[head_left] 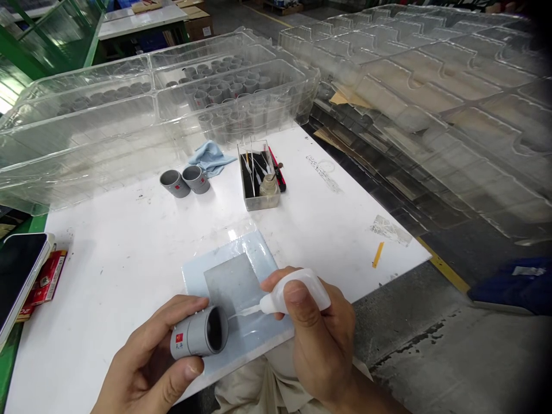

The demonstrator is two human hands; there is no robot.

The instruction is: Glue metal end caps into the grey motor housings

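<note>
The person's left hand curls around a matte grey cylindrical sleeve with a small red label, fingers and thumb pressed closed on its smooth wall, its dark open end tipped toward the right hand. That hand pinches a white translucent plastic squeeze bottle between thumb and fingers, its tapering nozzle pointing at the sleeve's rim, very close to it; whether they touch is hard to tell.

Both hands hover over the near edge of a glossy pale blue mat, which carries a dull grey square patch and lies on a white worktable. Beyond the mat, well apart from the hands, stand two more grey sleeves with red labels, lying on their sides, next to a crumpled light blue cloth. Also beyond the mat, a clear rectangular plastic box holds slender tools and a small glass jar. Past these, a long transparent moulded tray of grey sleeves overhangs the table's far edge. To the mat's left, a phone rests at the table's edge. To its right, white tabletop runs to a straight edge.
</note>
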